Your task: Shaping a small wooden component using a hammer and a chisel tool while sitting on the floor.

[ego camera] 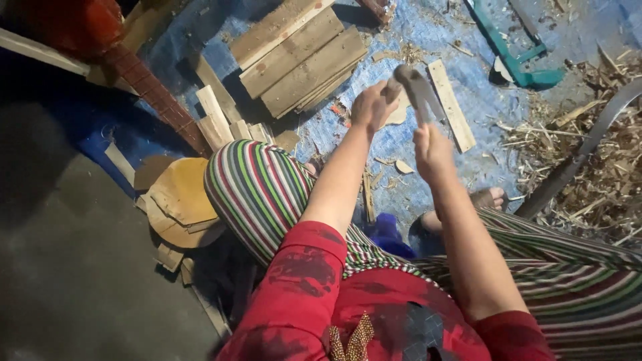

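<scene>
My left hand [372, 105] is raised above the blue tarp [428, 40] and grips a small piece of pale wood [400, 110]. My right hand [431, 148] is closed around the handle of a grey metal blade tool [416, 90], whose head tilts up toward the wood piece. Both arms stretch forward from red sleeves over my striped trousers [257, 187]. The tool's edge sits right beside the wood in my left hand.
A stack of wooden planks [301, 57] lies ahead on the tarp, and a loose wooden slat [451, 103] beside my hands. Rounded wooden cut-outs [180, 197] sit at left. A pile of wood shavings [595, 160] and a curved metal strip [582, 150] lie at right. My bare foot [488, 198] shows below.
</scene>
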